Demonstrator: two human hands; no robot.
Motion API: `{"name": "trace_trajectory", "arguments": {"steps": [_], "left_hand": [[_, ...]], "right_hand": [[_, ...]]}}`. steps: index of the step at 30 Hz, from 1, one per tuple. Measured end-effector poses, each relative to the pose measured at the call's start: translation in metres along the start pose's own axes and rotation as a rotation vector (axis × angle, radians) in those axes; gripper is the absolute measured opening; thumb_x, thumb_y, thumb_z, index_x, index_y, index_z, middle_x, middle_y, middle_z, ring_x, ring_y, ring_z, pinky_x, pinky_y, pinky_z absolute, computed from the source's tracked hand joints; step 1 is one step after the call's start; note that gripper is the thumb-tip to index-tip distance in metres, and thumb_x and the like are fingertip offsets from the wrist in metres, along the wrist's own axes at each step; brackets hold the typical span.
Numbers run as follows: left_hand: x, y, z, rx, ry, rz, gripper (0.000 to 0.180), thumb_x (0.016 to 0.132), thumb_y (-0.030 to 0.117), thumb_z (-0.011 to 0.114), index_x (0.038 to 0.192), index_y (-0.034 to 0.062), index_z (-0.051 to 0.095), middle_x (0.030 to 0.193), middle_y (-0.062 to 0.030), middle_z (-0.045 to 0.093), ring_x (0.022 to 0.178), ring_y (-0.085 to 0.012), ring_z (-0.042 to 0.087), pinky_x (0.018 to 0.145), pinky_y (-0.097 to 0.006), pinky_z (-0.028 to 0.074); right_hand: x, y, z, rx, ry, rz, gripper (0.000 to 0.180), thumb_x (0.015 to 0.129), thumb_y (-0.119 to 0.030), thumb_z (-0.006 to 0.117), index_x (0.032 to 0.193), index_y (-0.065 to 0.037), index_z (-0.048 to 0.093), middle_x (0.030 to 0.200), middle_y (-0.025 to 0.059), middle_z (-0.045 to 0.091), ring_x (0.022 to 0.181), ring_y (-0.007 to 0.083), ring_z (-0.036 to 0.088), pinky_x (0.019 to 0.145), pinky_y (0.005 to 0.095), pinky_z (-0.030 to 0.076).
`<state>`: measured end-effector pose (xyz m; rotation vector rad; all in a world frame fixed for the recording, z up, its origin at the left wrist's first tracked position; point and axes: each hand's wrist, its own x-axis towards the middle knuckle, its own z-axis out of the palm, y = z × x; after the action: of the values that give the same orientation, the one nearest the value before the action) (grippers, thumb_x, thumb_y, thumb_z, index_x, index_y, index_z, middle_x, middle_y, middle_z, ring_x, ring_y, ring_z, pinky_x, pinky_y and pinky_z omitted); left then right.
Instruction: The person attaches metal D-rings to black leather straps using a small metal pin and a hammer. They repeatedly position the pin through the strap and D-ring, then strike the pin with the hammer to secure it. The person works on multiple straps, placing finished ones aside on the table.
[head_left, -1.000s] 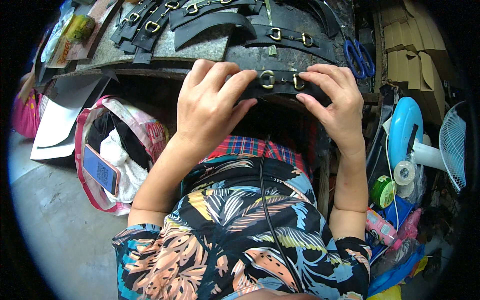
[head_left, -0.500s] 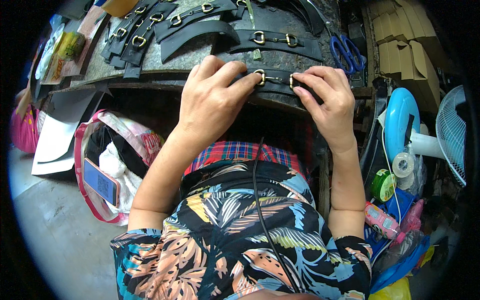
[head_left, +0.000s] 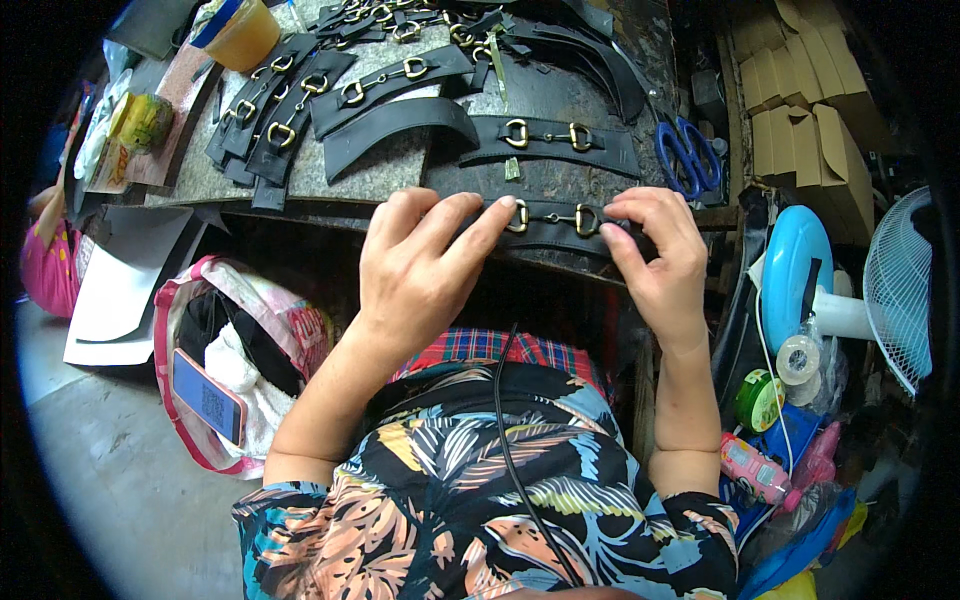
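Observation:
A black leather strap [head_left: 552, 238] with a gold horsebit buckle [head_left: 554, 217] lies at the near edge of the workbench. My left hand [head_left: 425, 270] holds its left end, with the index fingertip against the left gold ring; the thumb is largely hidden. At the right end, my right hand [head_left: 665, 250] has its thumb and fingers curled round the strap beside the right ring. Both rings lie flat on the leather. Just beyond is another black strap [head_left: 620, 150] with the same gold fitting.
More black straps [head_left: 390, 90] with gold buckles cover the bench further back. Blue-handled scissors [head_left: 690, 160] lie at the right. An orange tub [head_left: 245, 35] stands far left. Beside the bench are cardboard boxes [head_left: 800, 150], a fan [head_left: 895, 290] and a bag [head_left: 180, 400] with a phone [head_left: 208, 397].
The right gold ring, seen edge-on and pinched earlier, now lies flat. My right fingers have shifted to its right side. The whole view has tilted, so the bench appears lower.

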<state>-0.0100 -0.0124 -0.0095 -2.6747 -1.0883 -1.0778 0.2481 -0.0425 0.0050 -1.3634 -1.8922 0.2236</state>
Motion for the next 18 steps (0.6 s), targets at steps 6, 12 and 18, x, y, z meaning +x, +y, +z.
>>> {"name": "trace_trajectory", "arguments": {"steps": [6,12,18], "left_hand": [[0.006,-0.009,0.001,0.006,0.072,0.012,0.037,0.073,0.010,0.079,0.109,0.0106,0.074,0.108,-0.0051,0.070,0.091,-0.0262,0.060,0.082,-0.038,0.049],[0.008,-0.023,0.008,0.040,0.084,-0.007,0.032,0.076,0.012,0.079,0.108,0.0122,0.076,0.109,-0.0042,0.070,0.097,-0.0283,0.059,0.084,-0.038,0.049],[-0.001,-0.024,0.025,0.041,0.136,0.014,0.030,0.079,0.023,0.079,0.107,0.0148,0.076,0.108,-0.0006,0.070,0.097,-0.0225,0.060,0.089,-0.040,0.046]], "right_hand": [[0.033,0.004,0.010,-0.122,0.029,-0.111,0.020,0.086,-0.002,0.074,0.106,-0.004,0.075,0.100,0.0093,0.068,0.090,0.0278,0.067,0.078,0.0391,0.054],[0.042,0.005,0.031,-0.333,-0.031,-0.122,0.026,0.086,-0.012,0.077,0.111,-0.010,0.078,0.101,0.0052,0.062,0.092,0.0247,0.065,0.077,0.0386,0.055],[0.041,0.009,0.029,-0.252,-0.024,-0.097,0.026,0.084,-0.010,0.078,0.110,-0.009,0.079,0.102,0.0057,0.064,0.093,0.0251,0.065,0.078,0.0387,0.055]]}}
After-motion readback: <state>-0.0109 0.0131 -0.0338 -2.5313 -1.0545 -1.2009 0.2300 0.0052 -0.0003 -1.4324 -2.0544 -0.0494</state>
